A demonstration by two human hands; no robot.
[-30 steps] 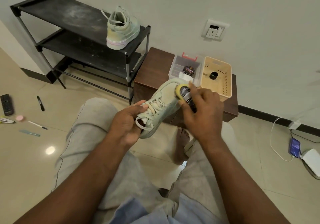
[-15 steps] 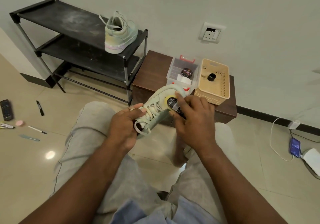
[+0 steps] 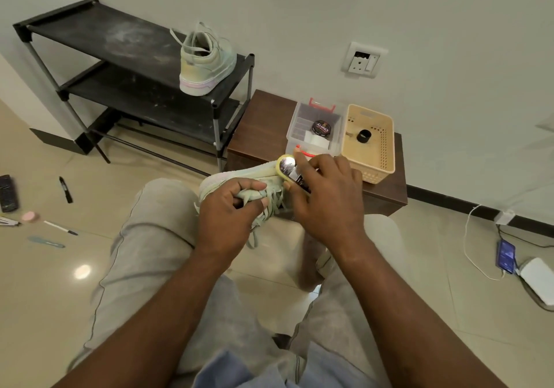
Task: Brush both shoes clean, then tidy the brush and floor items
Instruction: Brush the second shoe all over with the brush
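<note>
A pale green sneaker (image 3: 239, 174) is held above my lap, its toe pointing left. My left hand (image 3: 230, 207) grips it by the laces and tongue. My right hand (image 3: 326, 198) holds a yellow-edged brush (image 3: 289, 167) against the shoe's upper side; most of the brush is hidden under my fingers. The matching sneaker (image 3: 205, 61) stands on the top shelf of a black shoe rack (image 3: 90, 37) at the back left. On the floor at the left lie a black marker (image 3: 66, 189), a thin pen (image 3: 60, 227), a pink round item (image 3: 30, 216), a blue strip (image 3: 46, 241) and a remote (image 3: 7, 192).
A low brown cabinet (image 3: 263, 124) behind the shoe carries a clear box (image 3: 335, 124) with a polish tin (image 3: 321, 127) and a beige basket (image 3: 377, 148) holding a black cap. At the right, a phone (image 3: 506, 255) with cables lies on the floor.
The shoe has been turned so its toe points left, and my left hand has shifted onto the laces. My right hand with the brush has moved slightly along the upper.
</note>
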